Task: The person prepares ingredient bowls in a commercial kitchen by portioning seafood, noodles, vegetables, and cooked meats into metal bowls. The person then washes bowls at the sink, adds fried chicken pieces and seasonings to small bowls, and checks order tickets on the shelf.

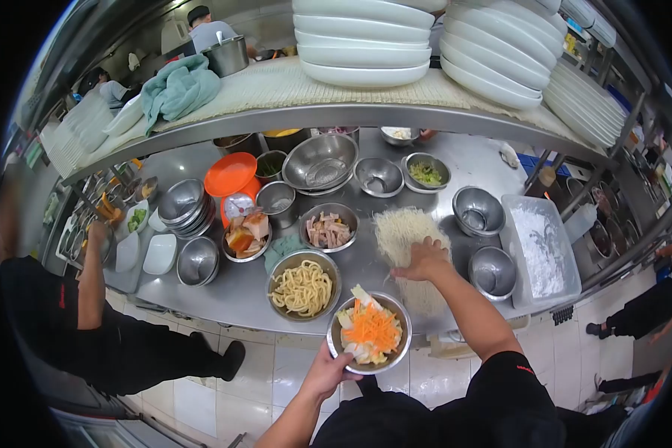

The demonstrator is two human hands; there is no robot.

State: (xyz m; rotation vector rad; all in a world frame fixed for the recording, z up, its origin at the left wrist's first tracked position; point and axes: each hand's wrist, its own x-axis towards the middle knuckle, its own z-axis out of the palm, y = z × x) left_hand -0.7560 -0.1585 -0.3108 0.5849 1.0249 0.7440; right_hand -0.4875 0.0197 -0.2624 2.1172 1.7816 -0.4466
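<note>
One metal table (235, 305) is spread with bowls, and on its right end one white tub (546, 301) is filled with white powder. One flat mat of thin white noodles (402, 230) is laid between the tub and one bowl of chopped meat (351, 239). To the left of the mat, nearer the front edge, one bowl of thick noodles (304, 317) is placed. Two metal bowls (493, 273) are set between mat and tub, one behind the other. One vegetable bowl (406, 328), heaped with one mound of orange shreds (373, 326) over pale leaves, is held up at the table's front edge. Its near-left rim is gripped by the left hand (325, 375), fingers closed, thumb over the rim. The thin noodles are covered in part by the right hand (427, 260), palm down, its fingers spread open across them and closed on nothing.
</note>
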